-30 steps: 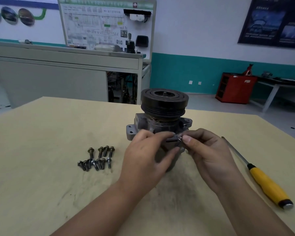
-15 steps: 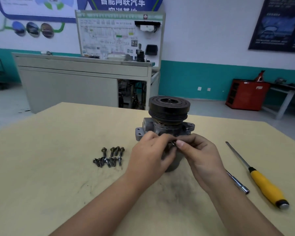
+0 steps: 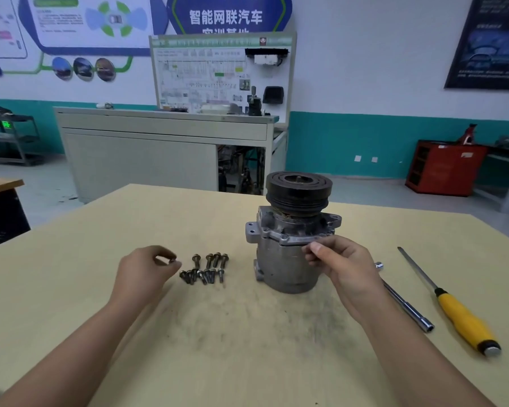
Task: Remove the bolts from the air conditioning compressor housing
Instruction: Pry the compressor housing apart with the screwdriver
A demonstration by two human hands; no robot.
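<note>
The grey compressor (image 3: pixel 285 254) stands upright on the wooden table (image 3: pixel 71 289), its black pulley (image 3: pixel 299 190) on top. My right hand (image 3: pixel 343 267) is at its right side, thumb on the flange edge and fingers curled against the housing. My left hand (image 3: pixel 143 270) hovers left of the compressor, fingertips pinching a small bolt (image 3: pixel 175 261). Just right of that hand, several removed bolts (image 3: pixel 206 270) lie in a cluster on the table.
A yellow-handled screwdriver (image 3: pixel 465 321) and a chrome socket extension bar (image 3: pixel 406 304) lie on the table right of my right hand. A grey workbench (image 3: pixel 159 148) and a red cabinet (image 3: pixel 441 168) stand in the room behind.
My left hand left the compressor and moved left toward the bolt cluster, carrying a bolt. My right hand stayed on the housing. The camera tilted up.
</note>
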